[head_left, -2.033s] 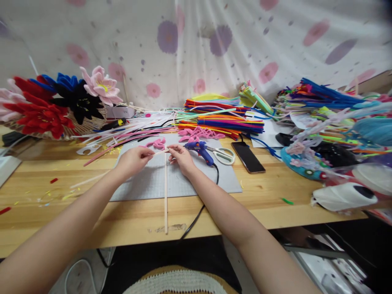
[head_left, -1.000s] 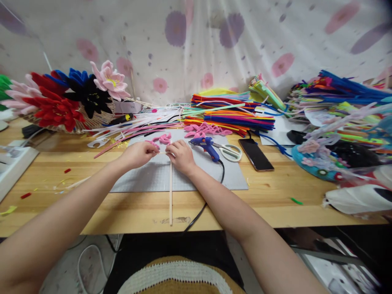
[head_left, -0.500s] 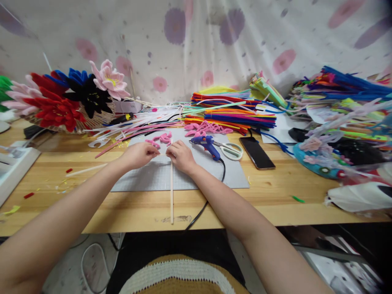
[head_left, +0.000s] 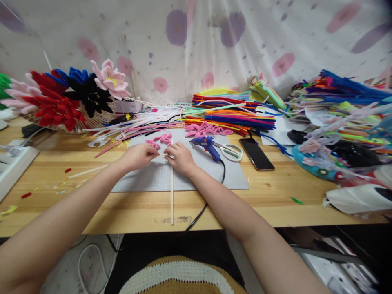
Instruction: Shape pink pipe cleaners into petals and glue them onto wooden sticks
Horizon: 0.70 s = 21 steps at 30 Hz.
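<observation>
Over the grey cutting mat, my left hand is closed, thumb and fingertips pinching one end of a thin pale strip. The fingers of my right hand are closed on the other end, a short gap away. What the strip is made of is too small to tell. A pale wooden stick runs from beneath my right fingers towards the table's front edge. Just behind the hands lie curled pink pipe-cleaner pieces. A blue glue gun and scissors rest right of my right hand.
More pink shaped pieces lie behind the glue gun. Bundles of coloured pipe cleaners line the back. A phone is to the right, a basket of fuzzy flowers at back left, a power strip at far left.
My fingers have shifted very slightly around the thin strip, and a little more of it shows between the hands. The camera view has moved a touch. The objects on the table stay put.
</observation>
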Available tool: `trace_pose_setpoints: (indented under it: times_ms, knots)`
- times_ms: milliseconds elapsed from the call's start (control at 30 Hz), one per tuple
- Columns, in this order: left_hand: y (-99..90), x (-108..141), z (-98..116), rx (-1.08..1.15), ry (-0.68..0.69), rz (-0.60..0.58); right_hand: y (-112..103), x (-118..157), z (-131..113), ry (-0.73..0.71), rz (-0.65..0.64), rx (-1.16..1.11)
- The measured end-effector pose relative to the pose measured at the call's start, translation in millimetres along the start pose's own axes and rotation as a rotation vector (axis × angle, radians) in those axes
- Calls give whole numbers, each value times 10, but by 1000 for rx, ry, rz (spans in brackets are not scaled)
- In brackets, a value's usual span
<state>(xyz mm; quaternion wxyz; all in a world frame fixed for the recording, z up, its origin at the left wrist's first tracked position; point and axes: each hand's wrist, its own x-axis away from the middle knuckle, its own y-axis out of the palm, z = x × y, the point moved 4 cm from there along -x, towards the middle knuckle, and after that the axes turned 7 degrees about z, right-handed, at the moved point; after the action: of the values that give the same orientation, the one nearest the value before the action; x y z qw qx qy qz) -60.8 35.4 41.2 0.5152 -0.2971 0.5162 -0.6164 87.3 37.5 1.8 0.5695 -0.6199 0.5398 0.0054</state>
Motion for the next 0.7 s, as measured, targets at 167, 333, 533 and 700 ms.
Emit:
trace_pose_setpoints:
  times_ms: [167,333,533,700]
  knots:
    - [13,-8,-6,30,8,-1,12,-9,-25,-55,-15,34]
    - [44,2,-5,36,27,-33,15,-13,-21,-94,-24,39]
    - [29,23,22,-17,40,-81,31,-14,-45,-89,-67,97]
    - [-11,28,29,-40,22,-48,30,-9,-62,-86,-34,115]
